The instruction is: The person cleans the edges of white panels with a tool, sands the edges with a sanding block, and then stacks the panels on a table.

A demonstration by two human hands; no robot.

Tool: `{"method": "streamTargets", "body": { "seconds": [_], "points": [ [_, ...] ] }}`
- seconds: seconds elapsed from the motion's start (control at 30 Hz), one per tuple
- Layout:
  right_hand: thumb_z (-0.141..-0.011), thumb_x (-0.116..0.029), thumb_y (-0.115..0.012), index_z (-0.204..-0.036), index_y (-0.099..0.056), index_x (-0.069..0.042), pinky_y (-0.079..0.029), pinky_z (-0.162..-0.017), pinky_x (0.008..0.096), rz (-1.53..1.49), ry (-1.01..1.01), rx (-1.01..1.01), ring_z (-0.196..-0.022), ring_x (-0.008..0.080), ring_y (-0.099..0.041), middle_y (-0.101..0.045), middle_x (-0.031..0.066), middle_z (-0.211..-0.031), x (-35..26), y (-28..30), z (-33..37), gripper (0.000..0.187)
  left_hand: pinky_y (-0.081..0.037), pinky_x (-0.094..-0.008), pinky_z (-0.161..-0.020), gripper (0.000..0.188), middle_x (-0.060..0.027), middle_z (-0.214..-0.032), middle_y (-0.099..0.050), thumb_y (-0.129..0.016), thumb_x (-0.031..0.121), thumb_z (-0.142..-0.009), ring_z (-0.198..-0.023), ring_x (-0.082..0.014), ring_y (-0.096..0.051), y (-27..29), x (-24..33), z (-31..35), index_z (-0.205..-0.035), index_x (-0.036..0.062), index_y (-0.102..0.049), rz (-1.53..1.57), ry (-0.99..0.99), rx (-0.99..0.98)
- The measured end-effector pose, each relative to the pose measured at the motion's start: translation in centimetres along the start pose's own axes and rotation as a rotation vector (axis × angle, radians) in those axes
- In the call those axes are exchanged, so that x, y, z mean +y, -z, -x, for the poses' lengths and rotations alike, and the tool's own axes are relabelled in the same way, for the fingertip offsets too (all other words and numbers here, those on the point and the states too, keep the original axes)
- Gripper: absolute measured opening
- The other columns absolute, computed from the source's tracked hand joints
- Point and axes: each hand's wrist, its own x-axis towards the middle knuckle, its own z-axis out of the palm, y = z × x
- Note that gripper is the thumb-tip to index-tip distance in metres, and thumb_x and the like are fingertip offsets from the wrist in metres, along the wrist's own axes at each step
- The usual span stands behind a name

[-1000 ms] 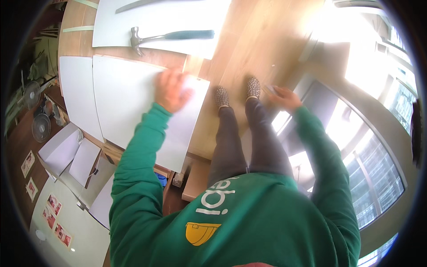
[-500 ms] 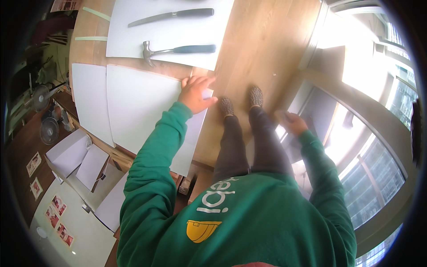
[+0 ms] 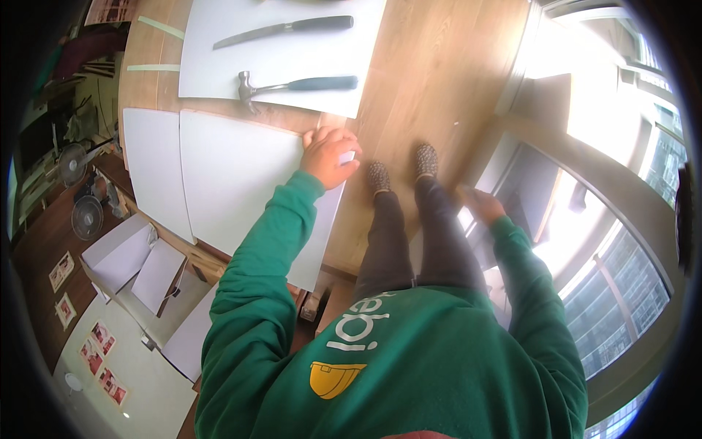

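My left hand (image 3: 330, 155) is at the right corner of a large white board (image 3: 241, 175), its fingers curled over the edge and a bit of white showing between thumb and fingers. Beyond it lies a claw hammer (image 3: 300, 84) with a dark teal handle, resting on another white sheet (image 3: 212, 77). Farther off on that sheet is a long flat tool with a dark handle (image 3: 285, 31), perhaps a file or knife. My right hand (image 3: 484, 205) hangs out to the right beside my leg, too blurred to make out its fingers.
A second white panel (image 3: 153, 168) adjoins the board on the left. Pale green tape strips (image 3: 153, 68) mark the wooden tabletop. Small fans (image 3: 87, 217) and an open white box (image 3: 121, 252) stand at left. Wooden floor (image 3: 431, 73) and bright windows (image 3: 618, 307) lie to the right.
The fingers of my left hand have gone from spread out to curled over the board's corner. My right hand stays about where it was. The whole view has shifted slightly.
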Motion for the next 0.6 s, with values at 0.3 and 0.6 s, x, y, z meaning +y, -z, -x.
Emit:
{"method": "streamTargets", "body": {
  "seconds": [0.3,0.6],
  "points": [
    [-0.094,-0.042,-0.067,-0.145,-0.048,0.004,-0.033,-0.112,0.0334,-0.829,0.147,-0.403,-0.132,0.0206,-0.048,-0.056,0.0149,-0.14,-18.7,-5.4,6.2,0.071,-0.035,-0.0437,-0.102,0.033,-0.0098,-0.12,-0.063,-0.063,0.011,-0.074,-0.115,-0.0312,-0.054,-1.7,-0.4,0.9,-0.106,0.0074,-0.062,0.122,0.015,0.354],
    [-0.092,-0.044,-0.068,-0.146,-0.05,-0.001,-0.037,-0.107,0.0309,-0.921,0.332,-0.34,-0.126,0.0191,-0.052,-0.058,0.0124,-0.137,-23.9,-12.1,5.2,0.071,-0.04,-0.045,-0.103,0.031,-0.0181,-0.121,-0.062,-0.057,0.004,-0.075,-0.113,-0.0385,-0.055,-2.9,-0.6,0.9,-0.105,-0.0001,-0.061,0.165,-0.017,0.525]
  ]
}}
